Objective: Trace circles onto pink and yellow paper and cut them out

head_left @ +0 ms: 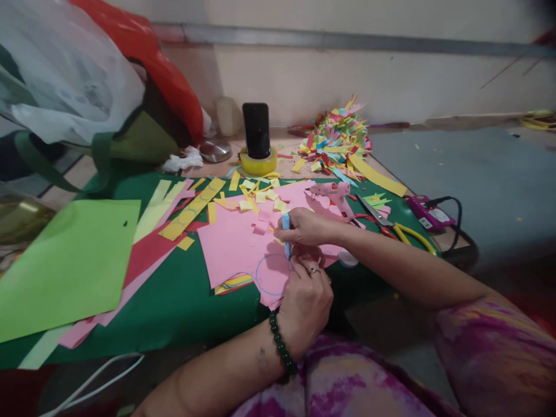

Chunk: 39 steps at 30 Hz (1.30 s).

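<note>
My right hand [306,226] is closed around a light blue marker [285,229], held nearly upright with its tip down on the pink paper [234,246]. My left hand [306,307], with a dark green bead bracelet at the wrist, has its fingers closed on the near side of a round, see-through object [309,253] lying on that paper. What kind of object it is, I cannot make out, as both hands partly cover it. Just left of the marker tip is a blue circle outline [257,277] drawn on the pink sheet. Yellow and red sheets stick out beneath.
Right of my hands lie a pink glue gun [332,194], scissors [382,219] and a purple power adapter [430,213]. A phone [256,130] stands in a yellow tape roll [259,165]. Green paper [73,263], paper strips [193,208] and a fringed paper pile [336,136] surround the work.
</note>
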Tool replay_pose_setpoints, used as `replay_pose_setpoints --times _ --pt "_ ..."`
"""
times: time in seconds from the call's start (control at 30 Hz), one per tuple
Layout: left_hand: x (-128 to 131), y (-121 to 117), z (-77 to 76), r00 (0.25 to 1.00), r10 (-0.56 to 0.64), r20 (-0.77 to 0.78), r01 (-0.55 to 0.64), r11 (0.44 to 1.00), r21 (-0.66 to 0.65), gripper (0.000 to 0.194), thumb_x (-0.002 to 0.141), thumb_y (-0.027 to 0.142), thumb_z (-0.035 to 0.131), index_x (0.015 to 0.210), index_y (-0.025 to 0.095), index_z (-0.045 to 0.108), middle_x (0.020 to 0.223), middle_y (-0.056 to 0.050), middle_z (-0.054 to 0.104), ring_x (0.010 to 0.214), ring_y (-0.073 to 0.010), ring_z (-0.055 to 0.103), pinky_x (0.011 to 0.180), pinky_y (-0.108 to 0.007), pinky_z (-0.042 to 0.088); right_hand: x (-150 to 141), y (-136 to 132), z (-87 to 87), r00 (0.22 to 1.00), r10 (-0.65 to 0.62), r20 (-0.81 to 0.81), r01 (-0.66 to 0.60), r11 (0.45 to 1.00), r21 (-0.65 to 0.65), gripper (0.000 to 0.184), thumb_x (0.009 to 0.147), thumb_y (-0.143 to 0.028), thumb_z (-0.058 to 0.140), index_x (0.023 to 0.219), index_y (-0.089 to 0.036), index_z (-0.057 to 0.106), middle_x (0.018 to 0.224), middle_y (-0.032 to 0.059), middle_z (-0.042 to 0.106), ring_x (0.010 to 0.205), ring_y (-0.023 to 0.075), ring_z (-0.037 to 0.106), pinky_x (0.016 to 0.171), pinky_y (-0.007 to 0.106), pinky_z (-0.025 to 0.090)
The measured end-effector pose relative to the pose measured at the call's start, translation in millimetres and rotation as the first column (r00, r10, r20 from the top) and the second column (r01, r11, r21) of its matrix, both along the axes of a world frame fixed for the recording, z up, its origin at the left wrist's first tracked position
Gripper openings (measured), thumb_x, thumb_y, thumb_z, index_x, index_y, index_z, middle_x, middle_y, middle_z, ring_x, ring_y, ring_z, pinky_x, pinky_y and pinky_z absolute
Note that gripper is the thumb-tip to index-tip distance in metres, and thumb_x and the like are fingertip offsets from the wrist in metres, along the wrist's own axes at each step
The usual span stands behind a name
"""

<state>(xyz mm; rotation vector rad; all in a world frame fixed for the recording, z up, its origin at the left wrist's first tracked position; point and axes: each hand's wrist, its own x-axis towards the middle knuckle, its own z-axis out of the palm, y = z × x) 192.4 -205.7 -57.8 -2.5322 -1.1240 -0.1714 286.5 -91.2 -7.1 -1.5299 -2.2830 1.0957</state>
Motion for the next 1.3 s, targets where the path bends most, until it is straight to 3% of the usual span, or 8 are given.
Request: replay_pose_setpoints --times 0.27,0.43,0.57,0.83,0.93,1.03,1.13,1.3 --pt "1.1 0.5 4.7 1.000 0.019 0.009 -0.018 0.995 -0.102 0.028 0.089 0.016 0.049 0.099 -0.002 0.066 0.100 -0.031 0.067 0.089 -0.0361 0.068 0.062 -0.038 0.053 7.0 5.1 -7.0 0.989 -0.128 -0.075 0.130 0.991 0.023 0.036 0.078 -0.033 0.054 0.047 -0.017 0.044 0.044 -0.0085 0.029 0.046 0.0067 0.029 0.048 0.024 0.023" --pt "0.6 0.4 5.8 0.999 0.019 0.027 -0.015 0.993 -0.115 0.027 0.086 0.014 0.051 0.100 -0.004 0.067 0.100 -0.031 0.066 0.094 -0.0390 0.067 0.065 -0.038 0.053 13.7 7.9 -10.6 0.974 -0.199 -0.107 0.205 0.978 0.045 0.032 0.078 -0.030 0.054 0.049 -0.017 0.050 0.044 -0.0053 0.044 0.045 0.0080 0.039 0.047 0.023 0.030" --pt "0.4 0.2 5.4 1.000 0.029 -0.011 -0.030 0.996 -0.085 0.031 0.087 0.015 0.049 0.105 -0.004 0.066 0.103 -0.032 0.067 0.091 -0.0356 0.067 0.064 -0.037 0.051 22.8 10.6 -15.3 0.955 -0.271 -0.118 0.283 0.954 0.100 0.031 0.079 -0.030 0.054 0.051 -0.017 0.052 0.046 -0.0021 0.053 0.044 0.0094 0.045 0.047 0.023 0.033" --pt "-2.7 6.3 11.3 0.999 -0.033 -0.012 0.031 0.988 -0.150 0.035 0.092 0.017 0.042 0.104 -0.007 0.065 0.100 -0.034 0.066 0.085 -0.0329 0.067 0.063 -0.036 0.050 49.8 -18.6 -12.0 0.931 -0.345 -0.119 0.365 0.889 0.277 0.036 0.082 -0.035 0.057 0.051 -0.019 0.050 0.044 -0.0022 0.051 0.044 0.0108 0.044 0.047 0.025 0.032" --pt "-8.0 13.0 21.5 0.995 -0.093 0.046 0.102 0.961 -0.259 0.031 0.094 0.016 0.041 0.098 -0.001 0.067 0.091 -0.025 0.068 0.086 -0.0303 0.067 0.067 -0.037 0.052 57.9 -40.3 -21.0 0.930 -0.333 -0.157 0.368 0.834 0.410 0.031 0.084 -0.036 0.054 0.058 -0.019 0.053 0.049 -0.0025 0.052 0.047 0.0113 0.044 0.050 0.025 0.034" --pt "-14.0 21.4 35.5 0.995 -0.076 0.067 0.098 0.897 -0.430 0.029 0.095 0.019 0.041 0.099 0.006 0.066 0.089 -0.018 0.067 0.083 -0.0267 0.067 0.064 -0.034 0.053 61.5 -63.6 -33.4 0.929 -0.332 -0.163 0.362 0.728 0.582 0.031 0.087 -0.034 0.050 0.059 -0.021 0.052 0.053 -0.0014 0.053 0.050 0.0119 0.044 0.052 0.025 0.035" --pt "-19.4 32.5 50.8 0.996 -0.089 0.033 0.093 0.858 -0.506 0.033 0.097 0.022 0.036 0.102 0.008 0.065 0.093 -0.017 0.069 0.081 -0.0254 0.068 0.063 -0.033 0.052 60.3 -86.6 -44.1 0.940 -0.307 -0.152 0.323 0.648 0.689 0.031 0.090 -0.031 0.048 0.061 -0.021 0.054 0.057 0.0013 0.059 0.052 0.0132 0.050 0.055 0.026 0.038" --pt "-22.3 61.1 76.6 0.945 -0.317 -0.079 0.219 0.796 -0.565 0.038 0.096 0.023 0.034 0.094 0.012 0.070 0.090 -0.014 0.073 0.082 -0.0241 0.068 0.065 -0.031 0.047 52.8 -119.9 -47.6 0.955 -0.258 -0.144 0.276 0.609 0.744 0.030 0.092 -0.026 0.048 0.064 -0.021 0.056 0.056 0.0018 0.061 0.050 0.0136 0.054 0.053 0.026 0.040"
